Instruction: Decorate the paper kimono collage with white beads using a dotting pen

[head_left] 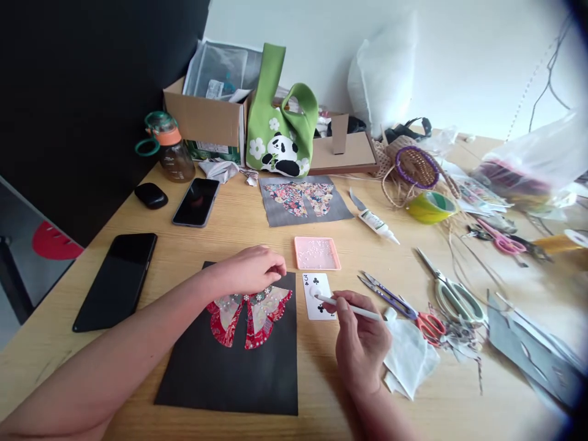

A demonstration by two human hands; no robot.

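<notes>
My right hand (362, 343) grips a thin white pencil-like stick (356, 308). Its dark tip touches a white glue-like blob on a three of clubs playing card (316, 311). Across the black sheet (229, 383) reaches my left hand (257, 269), fingers curled downward at the top of a red and cream patterned fabric piece (260, 334). White beads dot that piece along its edge and upper part. My left fingertips are hidden, so anything in them cannot be seen. Just beyond the card sits a pink tray (318, 253) holding tiny pale beads.
Right of my hand lie thread snips (390, 297), red-handled scissors (430, 327), green-handled scissors (459, 300) and a white cloth (408, 355). A glue tube (376, 225) and a floral fabric piece (303, 199) lie farther back. Phones (196, 202), a bottle (172, 150) and a green bag (280, 131) stand around.
</notes>
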